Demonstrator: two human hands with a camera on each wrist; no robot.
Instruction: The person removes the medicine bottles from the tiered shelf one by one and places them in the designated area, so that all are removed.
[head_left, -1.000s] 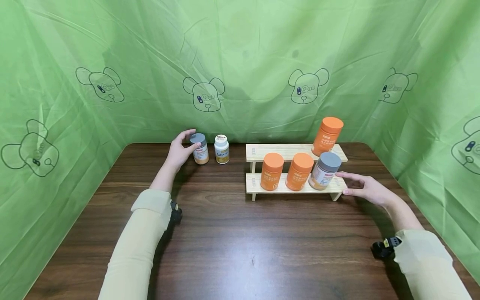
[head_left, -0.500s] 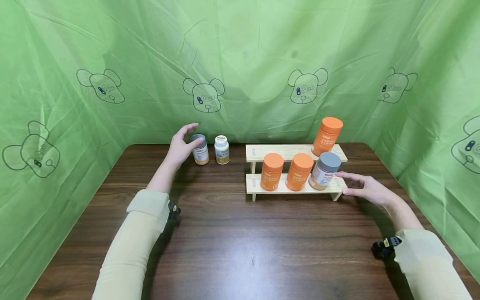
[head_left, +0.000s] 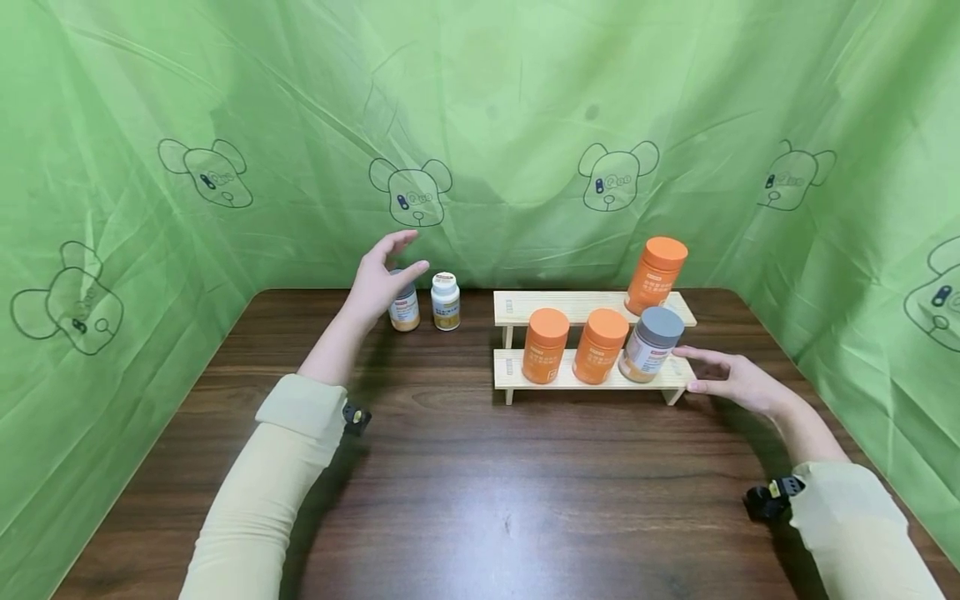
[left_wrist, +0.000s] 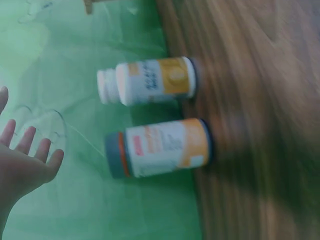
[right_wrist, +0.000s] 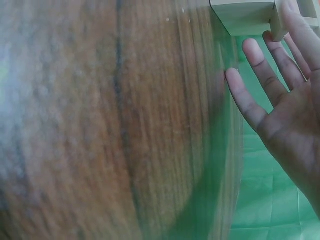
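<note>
Fingers, left hand (head_left: 378,279): spread and straight, raised just above and in front of the grey-capped bottle (head_left: 404,310); grasping nothing.
Fingers, right hand (head_left: 731,379): extended and relaxed beside the right end of the wooden rack (head_left: 585,377); the wrist view shows fingertips at the rack's end post; nothing grasped.
Grey-capped bottle: upright at the table's (head_left: 480,500) far edge, white and orange label, partly hidden behind the left hand; contents not visible.
White bottle (head_left: 446,301): upright just right of it, white cap, yellow-banded label; close by but apart.
Rack, lower step: two orange jars (head_left: 545,345) (head_left: 600,344) side by side, then a grey-lidded jar (head_left: 651,343) at the right end, tilted; all lids on.
Rack, upper step: one orange-lidded jar (head_left: 656,275) at the right end.
Backdrop: green sheet (head_left: 480,125) printed with bear outlines.
</note>
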